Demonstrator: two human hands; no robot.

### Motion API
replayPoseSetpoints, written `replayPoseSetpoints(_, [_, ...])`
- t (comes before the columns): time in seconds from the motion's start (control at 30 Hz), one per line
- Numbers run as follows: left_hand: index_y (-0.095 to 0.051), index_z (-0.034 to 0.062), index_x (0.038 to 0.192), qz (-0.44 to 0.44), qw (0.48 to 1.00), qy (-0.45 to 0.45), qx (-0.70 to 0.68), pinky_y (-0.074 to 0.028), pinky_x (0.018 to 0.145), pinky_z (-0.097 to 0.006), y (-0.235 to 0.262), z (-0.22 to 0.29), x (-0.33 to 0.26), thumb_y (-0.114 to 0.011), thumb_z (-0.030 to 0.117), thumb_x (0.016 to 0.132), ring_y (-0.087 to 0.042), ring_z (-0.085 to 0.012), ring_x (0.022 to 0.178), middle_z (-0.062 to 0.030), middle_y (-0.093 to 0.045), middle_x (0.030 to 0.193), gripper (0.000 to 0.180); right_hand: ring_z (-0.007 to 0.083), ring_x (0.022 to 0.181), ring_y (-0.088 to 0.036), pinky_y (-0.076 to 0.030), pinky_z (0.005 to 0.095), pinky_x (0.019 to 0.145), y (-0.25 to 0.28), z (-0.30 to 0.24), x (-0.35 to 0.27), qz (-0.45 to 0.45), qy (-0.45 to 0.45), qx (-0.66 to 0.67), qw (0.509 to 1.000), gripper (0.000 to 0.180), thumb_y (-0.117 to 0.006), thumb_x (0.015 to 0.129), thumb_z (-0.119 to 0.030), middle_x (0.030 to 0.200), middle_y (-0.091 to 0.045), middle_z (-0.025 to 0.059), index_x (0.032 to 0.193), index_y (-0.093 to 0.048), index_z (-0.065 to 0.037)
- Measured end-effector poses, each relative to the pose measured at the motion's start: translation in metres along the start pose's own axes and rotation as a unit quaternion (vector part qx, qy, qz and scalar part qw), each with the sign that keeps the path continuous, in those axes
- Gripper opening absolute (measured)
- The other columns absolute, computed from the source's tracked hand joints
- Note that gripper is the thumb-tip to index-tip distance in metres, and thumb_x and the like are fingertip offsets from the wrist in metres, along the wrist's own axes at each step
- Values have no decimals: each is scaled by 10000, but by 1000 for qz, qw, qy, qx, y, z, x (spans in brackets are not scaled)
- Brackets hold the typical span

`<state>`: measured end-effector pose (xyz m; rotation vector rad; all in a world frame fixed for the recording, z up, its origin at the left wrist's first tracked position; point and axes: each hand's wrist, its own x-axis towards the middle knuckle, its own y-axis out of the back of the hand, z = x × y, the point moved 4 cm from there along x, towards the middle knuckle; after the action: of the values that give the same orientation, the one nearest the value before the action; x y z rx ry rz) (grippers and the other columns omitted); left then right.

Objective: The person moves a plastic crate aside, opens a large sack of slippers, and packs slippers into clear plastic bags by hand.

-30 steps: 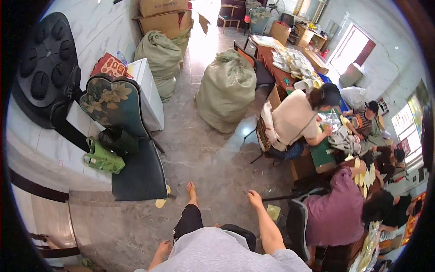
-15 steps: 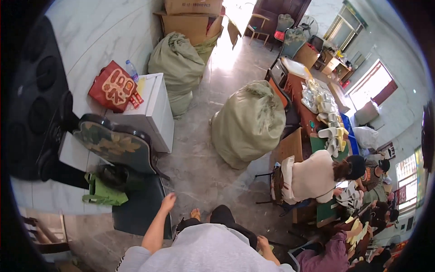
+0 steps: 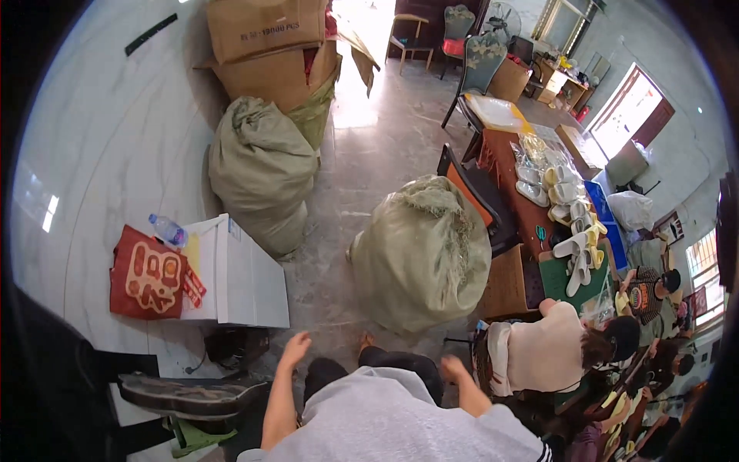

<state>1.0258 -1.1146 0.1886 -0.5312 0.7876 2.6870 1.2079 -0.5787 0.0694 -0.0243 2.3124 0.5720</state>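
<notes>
My left hand (image 3: 295,350) swings in front of my body, its fingers loosely stretched and nothing seen in them. Nearest to it is a small white cabinet (image 3: 258,273). A red bag (image 3: 146,273) and a clear plastic bottle (image 3: 168,230) rest on the cabinet top. On the other side, my right hand (image 3: 454,368) is held low with its fingers curled in and no object visible in it. Straight ahead of me a bulging, pale green woven sack (image 3: 416,258) stands on the floor, apart from both hands.
Another full sack (image 3: 262,173) leans by cardboard boxes (image 3: 265,77) along the left wall. To the right, a long table (image 3: 523,204) bears several pale slippers (image 3: 570,192), with a chair (image 3: 485,204) beside it. A seated person (image 3: 546,350) works close on my right.
I have moved forward past the dark chair on my left, and the cabinet and sack are nearer. My right hand has come up and forward.
</notes>
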Motion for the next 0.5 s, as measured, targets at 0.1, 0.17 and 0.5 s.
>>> replayPoseSetpoints(0.1, [-484, 84, 1268, 85, 942, 148, -289, -451, 869, -378, 41, 6, 18, -515, 244, 906, -531, -220, 1092, -92, -539, 1216, 396, 105, 571, -474, -390, 276, 502, 55, -168, 78, 67, 91, 71, 991, 247, -534, 886, -261, 661, -514, -6, 991, -583, -43])
replayPoseSetpoints(0.17, [-412, 77, 1321, 116, 916, 211, -322, -469, 854, -396, 65, -6, 28, -490, 246, 917, -544, -252, 1061, -106, -516, 1235, 445, 144, 789, -597, -469, 277, 702, 81, -268, 123, 85, 160, 78, 980, 355, -521, 886, -254, 888, -634, 60, 1153, -572, -25])
replayPoseSetpoints(0.5, [-418, 109, 1316, 93, 903, 272, -321, -445, 870, -432, 205, -28, 213, -529, 274, 882, -512, -291, 1100, -116, -491, 1261, 477, 278, 1145, -472, -484, 419, 818, 117, -465, 286, 243, 22, 444, 862, 674, -568, 887, -213, 1350, -367, 131, 1428, -165, -229])
